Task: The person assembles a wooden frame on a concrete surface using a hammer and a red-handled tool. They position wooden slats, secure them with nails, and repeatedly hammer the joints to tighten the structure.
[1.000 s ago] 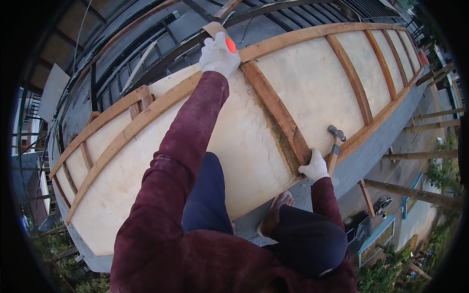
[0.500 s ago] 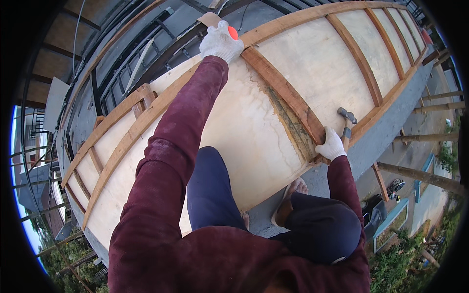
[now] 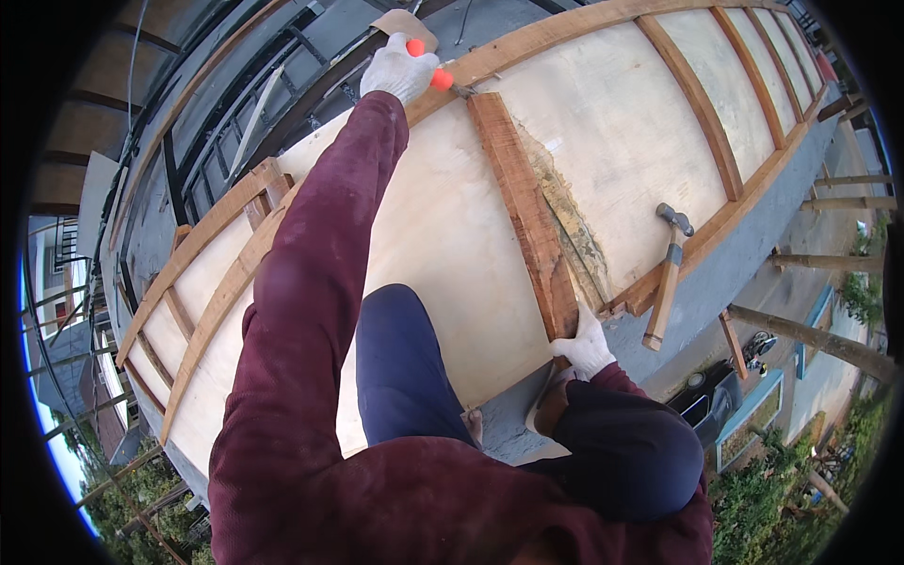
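My left hand (image 3: 397, 73), in a white glove, is closed around a hand tool with an orange handle (image 3: 441, 79). Its short metal end reaches the far end of a loose-looking wooden batten (image 3: 516, 202); the tool's exact kind is hidden by my fist. My gloved right hand (image 3: 586, 347) grips the batten's near end, beside my foot. Just right of the batten, a rough strip of torn, stained wood (image 3: 574, 231) shows on the pale plywood sheet (image 3: 443, 235). A hammer (image 3: 667, 282) lies across the wooden edge strip to the right of my right hand.
Curved wooden ribs (image 3: 692, 104) cross the plywood at right, with another curved frame (image 3: 221, 292) at left. A grey concrete ledge (image 3: 725, 282) borders the sheet; beyond it the ground drops away, with wooden poles (image 3: 815, 344) and a dark vehicle (image 3: 711, 400) below.
The batten has shifted left and toward me at its near end, baring more of the torn strip. My right hand moved with it, away from the hammer. My left hand moved slightly left.
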`<state>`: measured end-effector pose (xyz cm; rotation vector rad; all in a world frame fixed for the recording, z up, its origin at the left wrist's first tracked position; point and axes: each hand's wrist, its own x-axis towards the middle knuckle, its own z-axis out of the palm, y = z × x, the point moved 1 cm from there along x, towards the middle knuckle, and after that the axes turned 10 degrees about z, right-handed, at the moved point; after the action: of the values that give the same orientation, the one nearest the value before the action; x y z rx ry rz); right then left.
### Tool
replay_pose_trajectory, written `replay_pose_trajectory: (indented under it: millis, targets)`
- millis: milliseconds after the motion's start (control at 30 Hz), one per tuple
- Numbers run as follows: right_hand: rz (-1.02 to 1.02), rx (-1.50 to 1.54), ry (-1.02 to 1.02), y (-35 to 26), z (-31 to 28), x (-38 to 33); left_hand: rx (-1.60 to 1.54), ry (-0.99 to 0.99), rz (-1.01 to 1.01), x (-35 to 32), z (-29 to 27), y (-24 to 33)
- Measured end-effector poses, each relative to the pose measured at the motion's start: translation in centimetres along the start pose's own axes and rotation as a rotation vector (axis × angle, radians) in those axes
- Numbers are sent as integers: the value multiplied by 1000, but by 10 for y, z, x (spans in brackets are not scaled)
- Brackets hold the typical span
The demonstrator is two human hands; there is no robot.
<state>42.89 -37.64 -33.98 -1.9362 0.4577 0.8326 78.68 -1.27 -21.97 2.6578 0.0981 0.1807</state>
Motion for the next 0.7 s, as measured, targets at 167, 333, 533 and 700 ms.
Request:
replay_pose_trajectory:
  millis: [167,333,533,700]
  targets:
    - [-220,-288,263,-3,-92,-50,-318,216,29,-107,-15,-53]
    - [-354,-377,230,-120,-131,-49,-425,321,-161,-270,-20,-129]
    - [-971,-646,435,-374,-101,41,-110,520,-95,-342,34,-191]
    - [-945,-765,664,-380,-161,33,-48,648,112,-349,48,-195]
